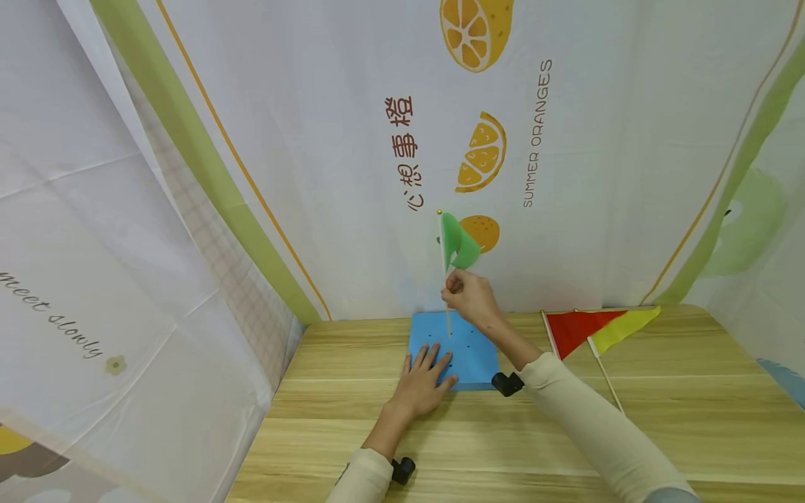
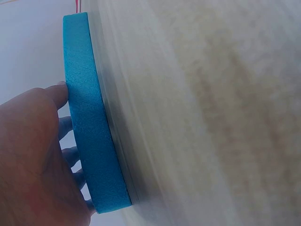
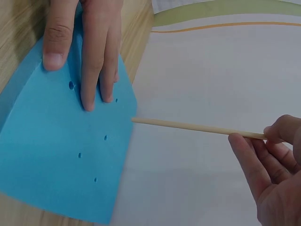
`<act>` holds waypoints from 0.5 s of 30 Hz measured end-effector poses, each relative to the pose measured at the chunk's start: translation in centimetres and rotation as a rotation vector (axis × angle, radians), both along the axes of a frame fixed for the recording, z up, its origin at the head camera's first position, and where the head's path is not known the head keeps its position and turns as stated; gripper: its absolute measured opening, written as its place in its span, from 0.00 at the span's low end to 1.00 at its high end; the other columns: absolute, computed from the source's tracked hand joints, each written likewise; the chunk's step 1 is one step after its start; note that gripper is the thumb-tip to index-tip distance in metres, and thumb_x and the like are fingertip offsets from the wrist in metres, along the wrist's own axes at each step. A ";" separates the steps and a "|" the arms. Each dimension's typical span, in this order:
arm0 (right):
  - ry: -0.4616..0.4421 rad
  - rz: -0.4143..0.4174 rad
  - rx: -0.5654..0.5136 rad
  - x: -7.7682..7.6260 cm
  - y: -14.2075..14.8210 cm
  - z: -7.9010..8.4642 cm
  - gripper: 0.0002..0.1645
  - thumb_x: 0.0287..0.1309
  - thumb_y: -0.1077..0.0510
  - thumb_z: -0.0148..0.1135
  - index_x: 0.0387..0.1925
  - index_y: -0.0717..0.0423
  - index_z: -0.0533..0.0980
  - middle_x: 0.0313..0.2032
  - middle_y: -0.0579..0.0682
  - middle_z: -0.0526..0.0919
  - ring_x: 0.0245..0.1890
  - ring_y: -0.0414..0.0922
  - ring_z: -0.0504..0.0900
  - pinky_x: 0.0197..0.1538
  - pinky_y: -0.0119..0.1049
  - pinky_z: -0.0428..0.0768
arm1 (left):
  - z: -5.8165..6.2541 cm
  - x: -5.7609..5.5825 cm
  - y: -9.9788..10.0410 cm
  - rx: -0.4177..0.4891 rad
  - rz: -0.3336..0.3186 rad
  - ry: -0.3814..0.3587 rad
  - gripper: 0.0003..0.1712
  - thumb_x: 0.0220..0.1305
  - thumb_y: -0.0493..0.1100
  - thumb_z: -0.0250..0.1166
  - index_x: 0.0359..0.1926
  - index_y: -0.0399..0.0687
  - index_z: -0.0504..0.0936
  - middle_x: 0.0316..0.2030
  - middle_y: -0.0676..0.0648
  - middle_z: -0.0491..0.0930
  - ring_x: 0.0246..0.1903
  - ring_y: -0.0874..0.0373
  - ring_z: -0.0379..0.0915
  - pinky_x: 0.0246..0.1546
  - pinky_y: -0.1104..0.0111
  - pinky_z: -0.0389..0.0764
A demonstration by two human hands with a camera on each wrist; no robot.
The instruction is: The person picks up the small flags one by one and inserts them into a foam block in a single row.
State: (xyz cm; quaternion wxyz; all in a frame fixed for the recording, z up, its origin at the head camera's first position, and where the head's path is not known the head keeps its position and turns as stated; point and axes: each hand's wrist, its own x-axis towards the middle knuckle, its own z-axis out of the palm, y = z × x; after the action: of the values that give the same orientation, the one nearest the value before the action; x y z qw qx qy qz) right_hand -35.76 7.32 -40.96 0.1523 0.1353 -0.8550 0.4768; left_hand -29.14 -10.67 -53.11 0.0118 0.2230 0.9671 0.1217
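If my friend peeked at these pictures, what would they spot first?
Probably the green flag, held up by its stick in the right hand over the blue board. Next, maybe the left hand, fingers spread on that board, and the red flag and yellow flag to its right. Big orange-fruit pictures brighten the white cloth behind.

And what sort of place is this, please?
Perhaps a curtained-off indoor work corner: printed curtains hang behind and beside a table, which bears a blue block with small holes.
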 end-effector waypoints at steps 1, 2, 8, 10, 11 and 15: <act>0.009 -0.004 0.009 -0.1 -0.1 0.0 0.05 0.69 0.61 0.69 0.37 0.59 0.80 0.37 0.57 0.91 0.35 0.50 0.91 0.38 0.40 0.90 | 0.0 0.0 0.0 -0.002 0.001 0.000 0.36 0.83 0.65 0.49 0.84 0.59 0.62 0.85 0.45 0.53 0.85 0.42 0.45 0.83 0.38 0.49; 0.015 -0.004 0.014 -0.1 -0.2 -0.1 0.05 0.69 0.61 0.69 0.37 0.59 0.80 0.38 0.57 0.91 0.36 0.50 0.91 0.39 0.41 0.90 | 0.0 0.0 0.0 -0.003 0.002 -0.001 0.36 0.84 0.65 0.49 0.84 0.59 0.62 0.85 0.45 0.53 0.85 0.42 0.45 0.83 0.38 0.49; 0.040 0.005 0.020 -0.2 -0.9 -0.2 0.05 0.69 0.62 0.69 0.37 0.59 0.80 0.37 0.57 0.91 0.37 0.51 0.90 0.40 0.43 0.88 | 0.0 -0.1 0.0 0.007 -0.006 -0.001 0.36 0.84 0.64 0.49 0.84 0.59 0.63 0.85 0.43 0.53 0.85 0.40 0.46 0.82 0.36 0.50; 0.048 0.012 0.021 -0.1 -1.0 -0.2 0.05 0.69 0.62 0.69 0.36 0.59 0.80 0.37 0.57 0.91 0.37 0.51 0.90 0.40 0.43 0.88 | 0.1 -0.1 0.0 0.006 -0.006 -0.001 0.36 0.84 0.64 0.49 0.84 0.59 0.63 0.85 0.43 0.53 0.85 0.40 0.46 0.82 0.36 0.50; 0.049 0.015 0.021 -0.1 -1.1 -0.3 0.05 0.69 0.62 0.69 0.36 0.59 0.80 0.37 0.57 0.91 0.37 0.51 0.90 0.40 0.43 0.88 | 0.0 -0.1 0.0 0.005 -0.005 -0.005 0.36 0.84 0.64 0.49 0.84 0.59 0.62 0.85 0.43 0.53 0.85 0.40 0.45 0.82 0.36 0.50; 0.058 0.018 0.021 -0.2 -1.5 -0.3 0.05 0.69 0.62 0.70 0.36 0.59 0.80 0.37 0.56 0.91 0.38 0.51 0.91 0.40 0.44 0.88 | 0.1 0.0 0.0 0.007 0.001 -0.014 0.36 0.84 0.64 0.49 0.84 0.59 0.63 0.85 0.44 0.53 0.85 0.41 0.45 0.83 0.37 0.49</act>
State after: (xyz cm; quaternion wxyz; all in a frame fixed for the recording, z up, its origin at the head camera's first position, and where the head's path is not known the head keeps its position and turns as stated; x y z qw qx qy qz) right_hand -35.95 5.87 -41.27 0.1715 0.1584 -0.8538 0.4652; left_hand -29.17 -10.67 -53.04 0.0178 0.2218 0.9667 0.1266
